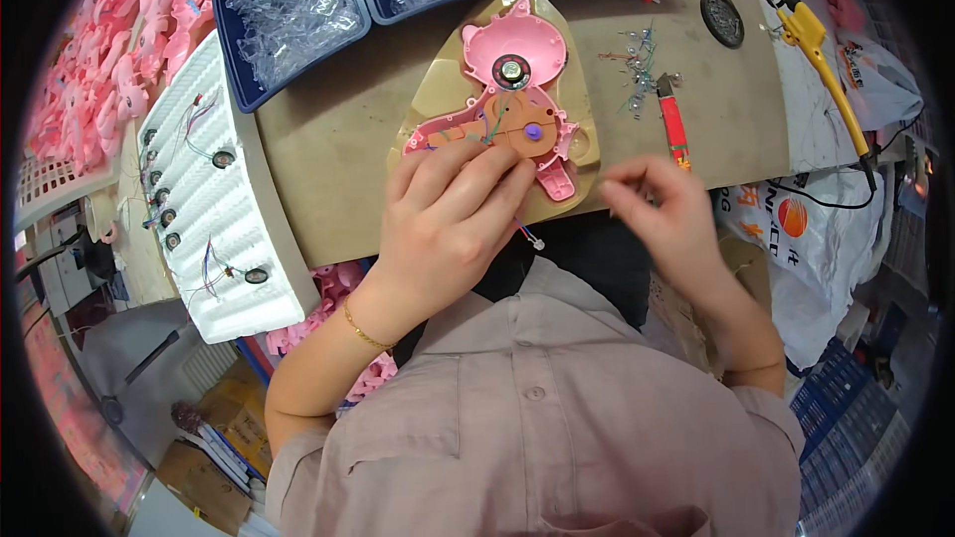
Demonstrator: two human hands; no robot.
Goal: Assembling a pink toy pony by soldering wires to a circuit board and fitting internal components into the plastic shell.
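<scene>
A pink plastic toy shell (515,38) lies in a tan shaped holder (582,154) at the middle of the table. Inside it are a small round speaker (512,71) and an orange-brown plastic box (509,119) with a purple knob (533,131). My left hand (448,199) is closed over the lower left of the shell, its fingertips at the brown box and a thin green wire. Below those fingers hangs a white wire plug (537,243). Right of the holder, my right hand (665,209) is raised, thumb and fingers pinched; whatever is between them is hidden.
Blue trays (363,0) of clear plastic parts line the far edge. White foam (214,199) at left carries wired speakers. A red-handled cutter (674,124), small wired parts (637,70) and a yellow soldering iron (821,55) lie right. Pink shells (129,50) are piled far left.
</scene>
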